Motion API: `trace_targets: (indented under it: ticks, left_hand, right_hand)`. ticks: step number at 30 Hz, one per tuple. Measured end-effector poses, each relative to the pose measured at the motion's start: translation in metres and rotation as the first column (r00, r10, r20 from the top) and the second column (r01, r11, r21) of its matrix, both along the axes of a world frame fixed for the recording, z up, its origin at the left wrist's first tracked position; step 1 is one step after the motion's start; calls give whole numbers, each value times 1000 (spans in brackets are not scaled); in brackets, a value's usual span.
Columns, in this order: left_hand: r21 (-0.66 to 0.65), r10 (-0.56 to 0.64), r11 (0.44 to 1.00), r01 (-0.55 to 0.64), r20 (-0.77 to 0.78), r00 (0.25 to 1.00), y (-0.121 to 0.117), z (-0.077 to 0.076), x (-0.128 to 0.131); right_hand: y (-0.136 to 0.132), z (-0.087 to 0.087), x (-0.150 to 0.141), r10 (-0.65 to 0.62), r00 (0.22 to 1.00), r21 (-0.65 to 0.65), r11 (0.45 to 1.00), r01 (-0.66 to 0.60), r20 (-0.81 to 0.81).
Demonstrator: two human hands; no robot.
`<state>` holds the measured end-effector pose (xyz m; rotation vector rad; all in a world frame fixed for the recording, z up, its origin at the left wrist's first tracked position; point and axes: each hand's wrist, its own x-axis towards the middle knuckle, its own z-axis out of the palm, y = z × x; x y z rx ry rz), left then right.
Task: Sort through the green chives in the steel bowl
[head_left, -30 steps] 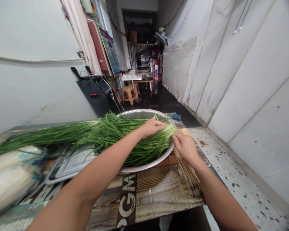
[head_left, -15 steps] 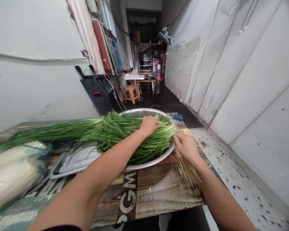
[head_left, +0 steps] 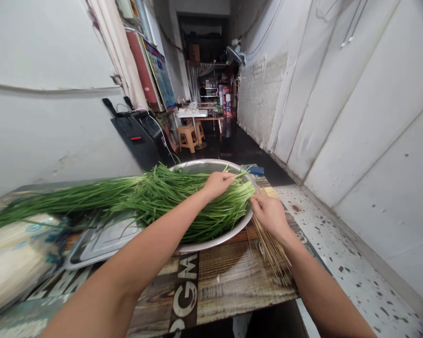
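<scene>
**Greens in bowl, both hands at the pale ends, clutter on either side**

Long green stalks point(head_left: 211, 218) heaped in a metal bowl point(head_left: 229, 242), pale ends at its right rim. Left hand point(head_left: 217, 184) is over the heap, fingertips together on a thin stalk. Right hand point(head_left: 269, 213) is at the right rim by the pale ends, fingers curled; can't tell if they're clamped on anything.

Around: thin sticks point(head_left: 273, 256) lie right of the bowl, partly under the right hand and forearm. Blue object point(head_left: 256, 170) sits just behind the bowl, far right. More greens point(head_left: 74, 195) run off left past the rim, overhanging a metal tray point(head_left: 107, 241). Plastic-wrapped white pack point(head_left: 23, 258) front left, next to the tray. Left forearm crosses in front of the bowl, hiding part of the rim and tray.

Surface: wood-print table point(head_left: 232, 295) with big pale letters.

Room: narrow, white walls. Speckled floor point(head_left: 359, 267) on the right, dark floor point(head_left: 229, 143) further in. Black case point(head_left: 137, 136) leans back left; orange-tan stools point(head_left: 187, 139) by a small white-topped table point(head_left: 197, 113). Fan point(head_left: 235, 54) on the right wall.
</scene>
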<state>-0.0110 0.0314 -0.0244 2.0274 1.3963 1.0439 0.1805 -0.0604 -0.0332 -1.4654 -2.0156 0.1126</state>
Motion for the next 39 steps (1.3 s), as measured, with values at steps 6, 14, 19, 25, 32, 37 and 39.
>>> trace_targets:
  ticks: [6,14,19,25,32,37,39]
  left_hand:
    - [-40,25,999,-24,43,999,0,-3,-2]
    - [-38,42,998,-40,55,998,-7,2,3]
    - [-48,119,992,-116,48,992,-12,6,6]
    - [-29,95,995,-95,11,995,-19,11,11]
    - [-66,119,991,-115,65,991,-16,7,11]
    - [-78,131,989,-127,43,990,-15,7,11]
    - [-85,139,987,-136,36,990,-14,6,11]
  right_hand:
    - [0,0,0,-9,1000,-8,1000,9,5]
    - [-1,0,0,-22,1000,-6,1000,22,2]
    - [-1,0,0,-12,1000,2,1000,12,9]
    - [-1,1,0,-9,1000,0,1000,9,9]
    - [-1,2,0,5,1000,-9,1000,-5,26]
    - [0,1,0,0,1000,-15,1000,0,30]
    - [0,2,0,-4,999,-20,1000,5,31]
